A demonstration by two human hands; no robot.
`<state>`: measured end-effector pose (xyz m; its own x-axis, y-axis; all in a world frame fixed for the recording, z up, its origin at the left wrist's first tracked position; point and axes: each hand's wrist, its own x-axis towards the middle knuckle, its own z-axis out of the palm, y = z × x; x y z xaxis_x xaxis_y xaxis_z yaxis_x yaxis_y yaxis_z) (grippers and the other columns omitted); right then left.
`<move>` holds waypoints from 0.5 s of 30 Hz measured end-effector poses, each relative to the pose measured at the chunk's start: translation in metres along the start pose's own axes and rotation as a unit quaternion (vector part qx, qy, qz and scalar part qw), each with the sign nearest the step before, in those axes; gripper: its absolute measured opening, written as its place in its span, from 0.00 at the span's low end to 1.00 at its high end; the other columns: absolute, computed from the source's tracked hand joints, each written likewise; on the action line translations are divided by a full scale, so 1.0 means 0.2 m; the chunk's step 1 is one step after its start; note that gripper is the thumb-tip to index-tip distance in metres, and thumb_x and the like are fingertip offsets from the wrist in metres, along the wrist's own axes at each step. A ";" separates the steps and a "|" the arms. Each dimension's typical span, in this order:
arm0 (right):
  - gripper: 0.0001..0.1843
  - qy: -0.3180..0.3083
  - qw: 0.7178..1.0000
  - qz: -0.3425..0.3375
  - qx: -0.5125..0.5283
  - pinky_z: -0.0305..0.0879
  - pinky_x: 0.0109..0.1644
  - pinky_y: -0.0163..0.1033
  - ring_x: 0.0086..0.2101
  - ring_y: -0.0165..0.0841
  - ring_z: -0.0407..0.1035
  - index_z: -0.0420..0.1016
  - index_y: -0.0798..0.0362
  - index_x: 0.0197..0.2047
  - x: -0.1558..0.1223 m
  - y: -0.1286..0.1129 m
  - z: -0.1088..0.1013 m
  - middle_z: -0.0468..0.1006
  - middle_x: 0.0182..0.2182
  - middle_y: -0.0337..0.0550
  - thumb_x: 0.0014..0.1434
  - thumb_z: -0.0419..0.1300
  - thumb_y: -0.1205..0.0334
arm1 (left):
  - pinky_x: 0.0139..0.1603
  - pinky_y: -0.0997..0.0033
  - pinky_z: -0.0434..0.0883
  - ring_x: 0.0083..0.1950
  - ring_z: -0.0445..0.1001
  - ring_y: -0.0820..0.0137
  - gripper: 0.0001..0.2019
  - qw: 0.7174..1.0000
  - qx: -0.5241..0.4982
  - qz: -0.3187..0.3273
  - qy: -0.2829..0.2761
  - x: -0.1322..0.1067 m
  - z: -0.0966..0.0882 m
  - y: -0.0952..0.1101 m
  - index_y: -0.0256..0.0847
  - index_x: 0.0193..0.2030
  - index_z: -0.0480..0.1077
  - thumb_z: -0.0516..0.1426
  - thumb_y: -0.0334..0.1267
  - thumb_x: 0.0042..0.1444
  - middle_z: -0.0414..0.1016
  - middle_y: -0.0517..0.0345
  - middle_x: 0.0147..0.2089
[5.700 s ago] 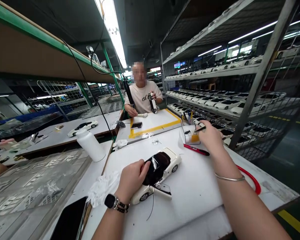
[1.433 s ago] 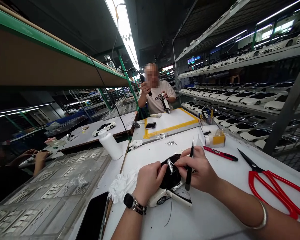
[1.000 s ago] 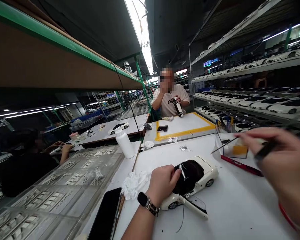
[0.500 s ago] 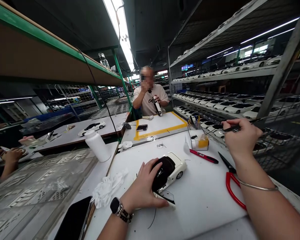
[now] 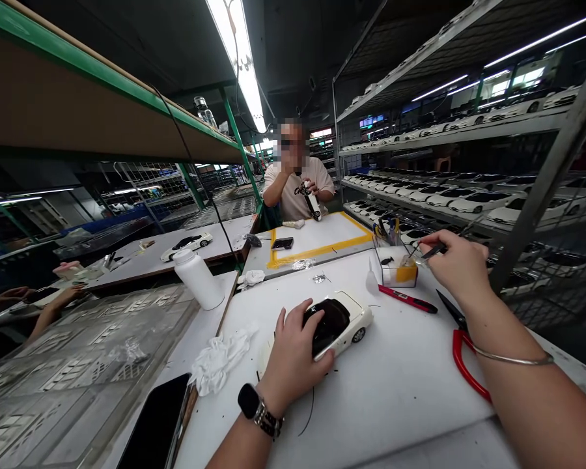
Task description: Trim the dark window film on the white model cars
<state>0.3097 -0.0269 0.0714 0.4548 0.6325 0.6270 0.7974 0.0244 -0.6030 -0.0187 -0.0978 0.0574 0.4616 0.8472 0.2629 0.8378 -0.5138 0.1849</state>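
Observation:
A cream-white model car [image 5: 354,319] with a black cabin stands on the white worktop. My left hand [image 5: 295,355] lies over its near side, fingers on the roof and thumb low along the door, gripping it; the palm hides much of that end. Up at the right, my right hand [image 5: 456,264] pinches a slim dark tool that looks like tweezers [image 5: 437,250]. Its tip is beside a small clear box [image 5: 395,270] with a yellow patch and pens standing in it. Whether the tip touches anything there I cannot tell.
Red-handled scissors [image 5: 461,365] and a red cutter [image 5: 410,299] lie at the right. Crumpled tissue [image 5: 219,361], a black phone [image 5: 153,423] and a white bottle [image 5: 198,280] are at the left. A co-worker [image 5: 297,189] sits opposite; racks of model cars [image 5: 478,198] line the right.
The car's near door, standing open before, now looks closed under my left thumb. My right hand has come left and down, bringing the tool up to the clear box.

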 end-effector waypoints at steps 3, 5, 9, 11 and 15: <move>0.09 -0.043 0.999 -0.001 -0.006 0.45 0.49 0.46 0.34 0.34 0.63 0.76 0.46 0.36 0.01 0.02 0.02 0.77 0.31 0.39 0.49 0.58 0.61 | 0.68 0.39 0.47 0.67 0.55 0.56 0.27 1.000 0.001 -0.003 0.018 0.00 0.01 0.01 0.43 0.60 0.61 0.56 0.42 0.51 0.56 0.46 0.65; 0.12 -0.064 0.998 0.005 -0.010 0.46 0.46 0.45 0.32 0.34 0.63 0.76 0.46 0.37 0.02 0.04 0.04 0.78 0.31 0.39 0.47 0.59 0.61 | 0.67 0.39 0.47 0.65 0.57 0.55 0.26 0.999 0.008 -0.011 0.032 0.00 0.02 0.02 0.44 0.59 0.62 0.56 0.42 0.51 0.58 0.47 0.64; 0.16 -0.079 0.997 0.008 -0.012 0.46 0.42 0.42 0.27 0.31 0.61 0.76 0.45 0.41 0.02 0.06 0.06 0.78 0.28 0.40 0.45 0.61 0.60 | 0.66 0.36 0.47 0.64 0.59 0.53 0.24 0.997 0.034 -0.040 0.063 0.00 0.05 0.06 0.45 0.57 0.63 0.56 0.44 0.52 0.63 0.50 0.61; 0.15 -0.072 0.997 0.008 -0.013 0.46 0.42 0.42 0.28 0.32 0.61 0.76 0.46 0.41 0.02 0.05 0.06 0.78 0.30 0.41 0.47 0.61 0.57 | 0.66 0.35 0.46 0.63 0.59 0.52 0.23 0.995 0.044 -0.050 0.078 0.00 0.06 0.08 0.44 0.56 0.64 0.56 0.46 0.53 0.65 0.50 0.59; 0.14 -0.053 0.999 0.007 -0.004 0.49 0.45 0.44 0.33 0.34 0.64 0.74 0.47 0.42 -0.01 0.00 0.04 0.78 0.36 0.41 0.50 0.59 0.56 | 0.65 0.35 0.46 0.63 0.59 0.51 0.21 0.991 0.063 -0.073 0.089 0.02 0.08 0.11 0.42 0.52 0.66 0.55 0.50 0.54 0.67 0.48 0.58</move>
<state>0.3055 -0.0220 0.0676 0.4213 0.7107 0.5634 0.7947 0.0101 -0.6070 0.0065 -0.1038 0.0475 0.2840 0.8680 0.4073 0.9266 -0.3577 0.1160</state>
